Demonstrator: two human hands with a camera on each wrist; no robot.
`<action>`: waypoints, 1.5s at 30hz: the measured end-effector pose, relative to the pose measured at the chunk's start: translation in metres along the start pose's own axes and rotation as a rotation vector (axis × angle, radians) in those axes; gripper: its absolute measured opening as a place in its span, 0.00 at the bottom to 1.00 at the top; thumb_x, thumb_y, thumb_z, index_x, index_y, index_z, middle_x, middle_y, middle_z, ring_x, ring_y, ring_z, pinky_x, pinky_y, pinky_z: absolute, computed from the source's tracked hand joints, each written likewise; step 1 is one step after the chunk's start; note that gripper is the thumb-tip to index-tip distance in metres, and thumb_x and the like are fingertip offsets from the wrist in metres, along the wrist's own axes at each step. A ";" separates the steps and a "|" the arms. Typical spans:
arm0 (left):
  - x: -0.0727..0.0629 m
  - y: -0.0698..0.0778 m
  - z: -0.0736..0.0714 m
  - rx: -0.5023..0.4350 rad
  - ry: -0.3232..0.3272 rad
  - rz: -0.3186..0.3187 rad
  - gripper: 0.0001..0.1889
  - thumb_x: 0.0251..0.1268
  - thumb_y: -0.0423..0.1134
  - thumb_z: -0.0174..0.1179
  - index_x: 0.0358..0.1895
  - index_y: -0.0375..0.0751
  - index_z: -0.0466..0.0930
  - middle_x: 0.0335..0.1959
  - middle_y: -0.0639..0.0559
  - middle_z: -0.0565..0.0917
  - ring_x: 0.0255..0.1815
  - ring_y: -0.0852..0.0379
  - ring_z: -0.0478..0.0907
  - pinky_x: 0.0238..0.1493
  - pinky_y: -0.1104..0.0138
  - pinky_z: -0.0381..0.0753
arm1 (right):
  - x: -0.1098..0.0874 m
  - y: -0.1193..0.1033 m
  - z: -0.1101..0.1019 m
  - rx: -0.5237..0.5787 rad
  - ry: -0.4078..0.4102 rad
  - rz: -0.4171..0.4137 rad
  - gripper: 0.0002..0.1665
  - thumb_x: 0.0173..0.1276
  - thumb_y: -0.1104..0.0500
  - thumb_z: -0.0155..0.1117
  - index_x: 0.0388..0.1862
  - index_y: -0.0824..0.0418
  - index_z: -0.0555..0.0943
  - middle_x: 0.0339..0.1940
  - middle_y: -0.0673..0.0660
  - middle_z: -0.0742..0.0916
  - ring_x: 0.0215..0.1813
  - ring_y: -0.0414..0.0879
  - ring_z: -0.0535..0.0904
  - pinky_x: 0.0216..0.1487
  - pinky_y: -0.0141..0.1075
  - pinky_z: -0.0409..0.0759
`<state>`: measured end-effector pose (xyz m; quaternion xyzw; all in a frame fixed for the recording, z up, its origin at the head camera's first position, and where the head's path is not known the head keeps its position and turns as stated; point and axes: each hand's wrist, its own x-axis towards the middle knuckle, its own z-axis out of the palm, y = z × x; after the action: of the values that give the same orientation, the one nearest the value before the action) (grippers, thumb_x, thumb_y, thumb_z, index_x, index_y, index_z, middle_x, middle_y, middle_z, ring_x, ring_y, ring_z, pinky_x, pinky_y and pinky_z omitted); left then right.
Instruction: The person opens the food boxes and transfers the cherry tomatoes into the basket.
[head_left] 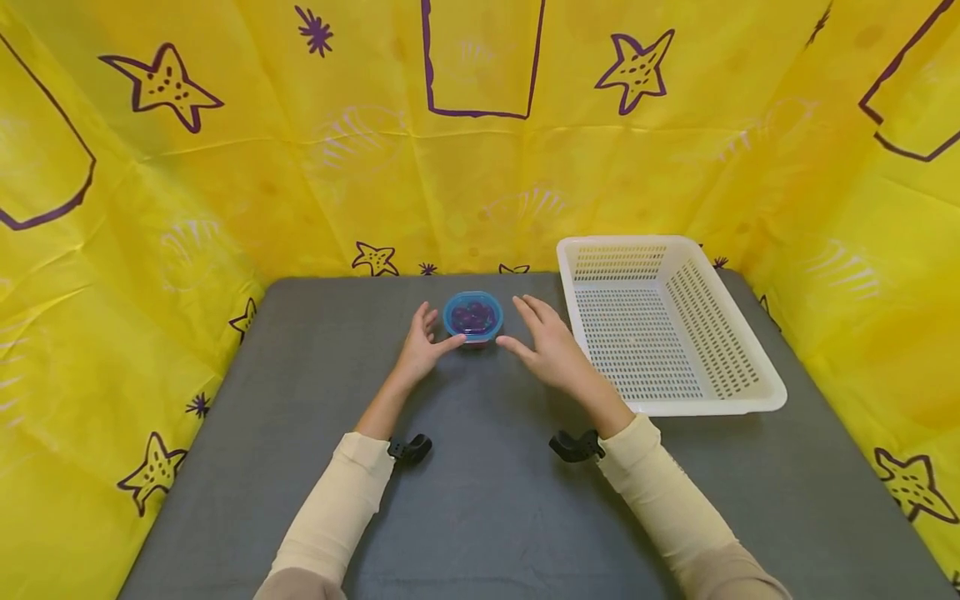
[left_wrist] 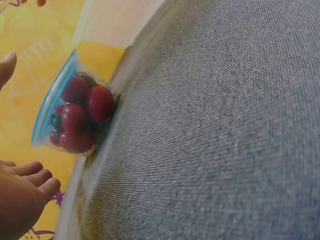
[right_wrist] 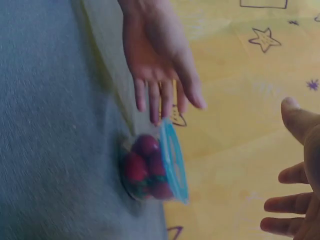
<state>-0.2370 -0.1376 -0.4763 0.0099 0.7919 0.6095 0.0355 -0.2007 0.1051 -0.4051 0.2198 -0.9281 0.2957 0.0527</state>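
A small clear plastic container [head_left: 473, 317] with a blue lid [left_wrist: 54, 100] stands on the grey table. Round dark-red fruits [left_wrist: 74, 117], perhaps cherry tomatoes or grapes, show through its wall, with a bit of green among them. To its left is my left hand [head_left: 422, 343], fingers spread; in the head view the thumb tip comes up to the lid's near edge, and I cannot tell whether it touches. On the other side my right hand [head_left: 551, 343] is spread with a gap between it and the container. Neither hand grips anything.
A white perforated plastic basket [head_left: 757, 392] stands at the right of the grey table [head_left: 480, 500], close beside my right forearm. Yellow cloth [head_left: 285, 183] with starfish drawings hangs around the back and both sides. Each wrist wears a black camera mount [head_left: 576, 447].
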 end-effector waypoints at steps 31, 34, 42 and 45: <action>0.022 -0.009 0.019 -0.080 -0.082 -0.036 0.54 0.57 0.34 0.69 0.77 0.34 0.35 0.79 0.37 0.47 0.81 0.45 0.45 0.79 0.55 0.47 | 0.026 0.017 0.078 0.038 0.173 0.026 0.21 0.69 0.61 0.62 0.59 0.68 0.78 0.64 0.63 0.80 0.67 0.58 0.74 0.71 0.49 0.69; 0.023 -0.011 0.020 -0.079 -0.093 -0.031 0.52 0.57 0.33 0.69 0.77 0.34 0.38 0.78 0.37 0.50 0.80 0.45 0.47 0.79 0.54 0.49 | 0.026 0.020 0.081 0.021 0.163 0.015 0.21 0.68 0.61 0.64 0.58 0.68 0.79 0.64 0.62 0.80 0.67 0.57 0.74 0.70 0.47 0.69; 0.021 -0.013 0.020 -0.077 -0.061 -0.010 0.48 0.58 0.34 0.69 0.75 0.35 0.46 0.75 0.37 0.57 0.77 0.43 0.56 0.77 0.53 0.56 | 0.029 0.024 0.084 0.011 0.170 -0.006 0.19 0.67 0.62 0.64 0.56 0.67 0.81 0.63 0.61 0.81 0.66 0.56 0.76 0.70 0.47 0.70; 0.018 -0.011 0.021 -0.054 -0.039 -0.019 0.46 0.58 0.35 0.69 0.74 0.33 0.48 0.72 0.35 0.62 0.74 0.41 0.62 0.74 0.52 0.62 | 0.030 0.026 0.084 -0.012 0.178 -0.016 0.18 0.67 0.63 0.64 0.55 0.67 0.82 0.62 0.60 0.82 0.65 0.55 0.77 0.69 0.46 0.72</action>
<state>-0.2536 -0.1190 -0.4933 0.0136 0.7743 0.6301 0.0569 -0.2363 0.0645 -0.4808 0.1998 -0.9197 0.3081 0.1389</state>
